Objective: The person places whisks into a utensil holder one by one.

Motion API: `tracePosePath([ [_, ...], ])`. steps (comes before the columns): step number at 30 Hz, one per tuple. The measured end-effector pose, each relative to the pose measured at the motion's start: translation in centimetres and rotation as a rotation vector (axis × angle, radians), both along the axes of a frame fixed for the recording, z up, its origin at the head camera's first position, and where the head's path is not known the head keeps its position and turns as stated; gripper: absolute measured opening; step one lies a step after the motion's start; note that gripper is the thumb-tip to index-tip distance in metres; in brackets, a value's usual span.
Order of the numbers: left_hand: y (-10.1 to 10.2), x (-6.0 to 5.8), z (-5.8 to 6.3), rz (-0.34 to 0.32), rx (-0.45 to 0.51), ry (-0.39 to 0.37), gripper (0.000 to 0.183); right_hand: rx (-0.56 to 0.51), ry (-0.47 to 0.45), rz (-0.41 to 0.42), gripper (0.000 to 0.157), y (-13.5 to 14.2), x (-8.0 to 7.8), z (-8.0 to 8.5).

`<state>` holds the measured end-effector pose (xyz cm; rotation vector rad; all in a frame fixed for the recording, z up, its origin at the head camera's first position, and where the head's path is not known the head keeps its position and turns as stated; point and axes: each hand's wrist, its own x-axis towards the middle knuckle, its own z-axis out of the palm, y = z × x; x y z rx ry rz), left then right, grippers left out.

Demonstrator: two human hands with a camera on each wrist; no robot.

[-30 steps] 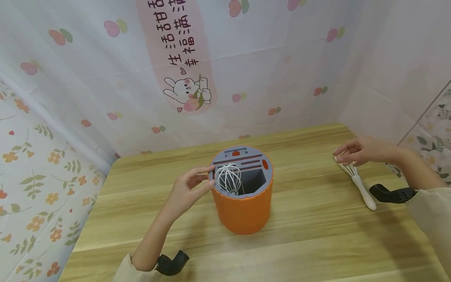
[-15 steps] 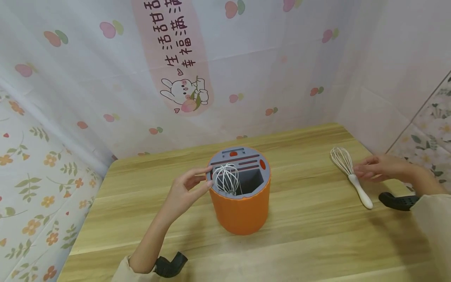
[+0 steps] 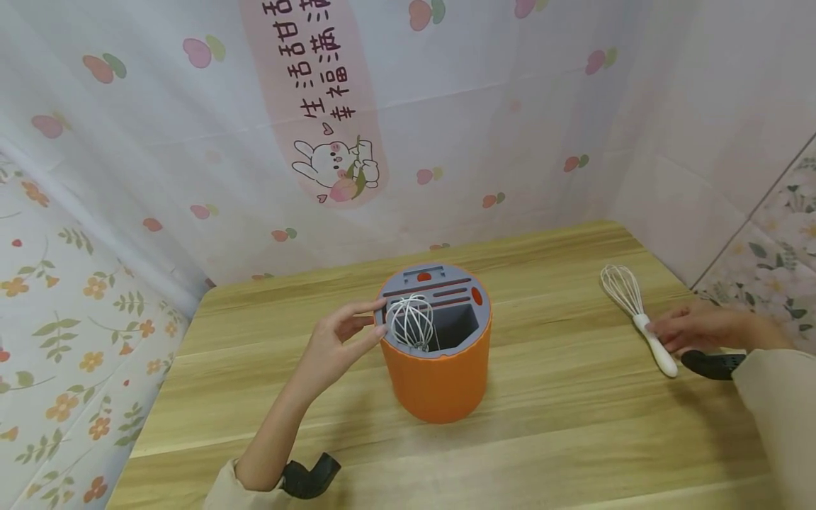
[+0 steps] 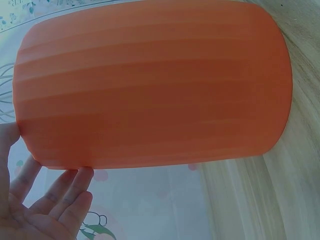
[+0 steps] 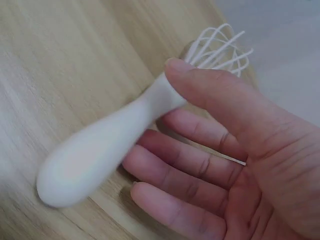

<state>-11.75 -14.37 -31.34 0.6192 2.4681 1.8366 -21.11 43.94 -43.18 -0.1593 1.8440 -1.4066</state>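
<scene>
An orange utensil holder (image 3: 436,382) with a grey slotted top stands upright on the table. My left hand (image 3: 344,333) holds its left rim, thumb toward me and fingers farther round; in the left wrist view the fingertips (image 4: 86,172) touch the orange wall. A white wire whisk (image 3: 414,322) stands in the holder's large compartment, wires up, its lower part hidden. At the right, a second whisk (image 3: 656,347) with a white handle lies on the table. My right hand (image 3: 698,327) pinches it near the neck, with the thumb (image 5: 200,82) across the neck and the fingers along the handle's side.
The wooden table (image 3: 548,439) carries the holder and the loose whisk. A white printed curtain (image 3: 510,127) hangs behind the table's back edge, with floral cloth (image 3: 76,340) at the left. Black curved pieces (image 3: 311,476) sit at both wrists.
My right hand has come down from above the second whisk's wires, moved round to its right side, and taken its handle near the neck. My left hand stays on the holder.
</scene>
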Motion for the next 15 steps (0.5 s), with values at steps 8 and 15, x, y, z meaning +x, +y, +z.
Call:
tracePosePath([
  [8, 0.1, 0.0, -0.1, -0.004, 0.011, 0.005, 0.035, 0.152, 0.065, -0.082, 0.013, -1.0, 0.3, -0.4],
  [15, 0.0, 0.0, 0.0, 0.007, -0.003, 0.008, 0.035, 0.255, 0.111, -0.102, 0.016, -1.3, 0.3, -0.2],
])
